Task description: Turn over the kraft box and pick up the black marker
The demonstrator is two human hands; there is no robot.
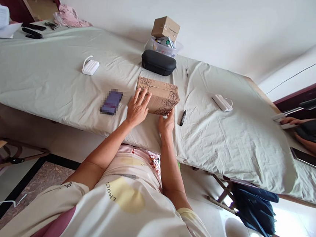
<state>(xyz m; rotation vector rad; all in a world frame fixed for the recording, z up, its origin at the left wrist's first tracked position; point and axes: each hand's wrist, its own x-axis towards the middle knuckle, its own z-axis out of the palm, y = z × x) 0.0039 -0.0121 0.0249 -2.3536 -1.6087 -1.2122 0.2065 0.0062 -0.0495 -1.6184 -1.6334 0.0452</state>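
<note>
A brown cardboard box (159, 91) with dark scribbled loops on its faces lies on the cloth-covered table before me. My left hand (139, 107) grips its left end, fingers laid over the top edge and thumb not clearly visible. At the near right corner, my right hand (167, 123) holds the box low, with fingertips against its end. Just right of that hand lies a black marker (182, 118). A phone (111, 102), partly blurred out, rests to the left of the box.
Behind the box sit a black zip case (159, 62), a plastic basket (166, 49) of small items and another carton (166, 27). White corded blocks (91, 67) (222, 102) lie on either side. At right, another person's hands (311, 135) hold a black object near a phone (309, 158).
</note>
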